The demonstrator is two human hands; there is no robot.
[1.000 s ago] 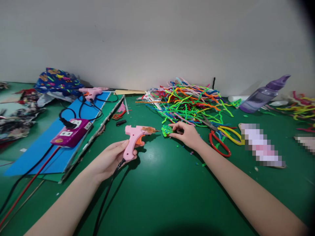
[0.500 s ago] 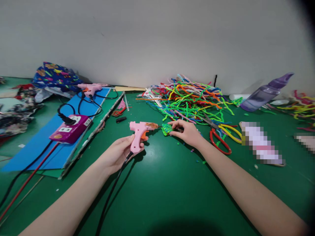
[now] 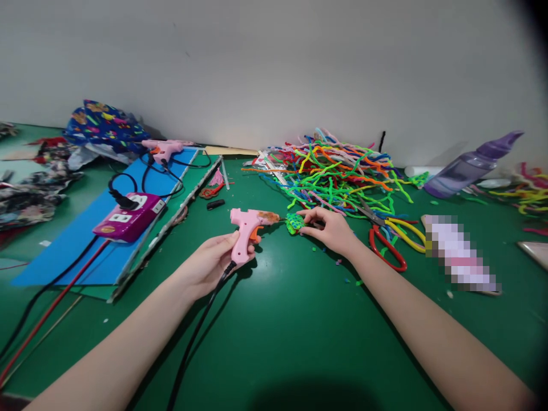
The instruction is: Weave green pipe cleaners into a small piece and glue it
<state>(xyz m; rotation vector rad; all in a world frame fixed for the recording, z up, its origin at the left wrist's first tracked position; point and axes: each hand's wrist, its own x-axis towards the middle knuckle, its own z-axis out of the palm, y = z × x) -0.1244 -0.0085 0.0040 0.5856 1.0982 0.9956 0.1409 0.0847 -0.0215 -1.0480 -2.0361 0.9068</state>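
My left hand is wrapped round the handle of a pink glue gun with an orange trigger and a browned front end. Its black cord hangs down toward me. Between the thumb and fingers of my right hand is a small green piece with blue spots, its exact kind unclear. The gun's nozzle points right and meets, or nearly meets, the left edge of this piece. Scissors with one red and one yellow handle lie just right of my right hand, blades partly over fuzzy stems.
A heap of colourful pipe cleaners lies against the wall. On the left, a purple power strip and a second pink glue gun rest on a blue board. A purple bottle leans at right, behind a blurred phone-like object.
The whole view has shifted slightly, so most things sit a little further right. Both hands keep their holds, and the nozzle stays at the green piece.
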